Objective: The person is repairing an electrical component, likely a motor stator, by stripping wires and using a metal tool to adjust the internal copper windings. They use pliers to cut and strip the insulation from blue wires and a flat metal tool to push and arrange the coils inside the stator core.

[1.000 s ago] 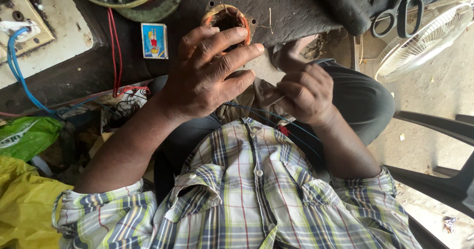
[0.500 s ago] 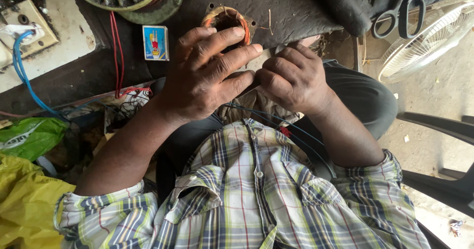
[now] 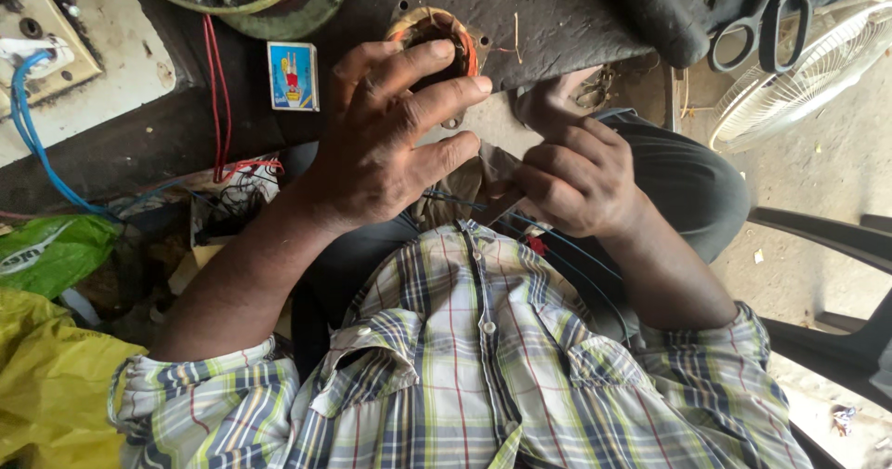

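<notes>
Hands (image 3: 483, 158) on copper-wound coil (image 3: 437, 37)

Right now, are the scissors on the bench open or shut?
Cannot tell: the scissors show only their handle loops, close together; the blades run out of view.

Matchbox (image 3: 293, 76) and scissors (image 3: 757, 25) flank the motor coil (image 3: 437, 37).

- Copper-wound coil (image 3: 437, 32): lower part hidden behind left hand (image 3: 390, 144).
- Thin dark wires (image 3: 557, 246): ends hidden inside right hand (image 3: 576, 176).
- Scissors (image 3: 757, 23): blades cut off at top edge.
</notes>
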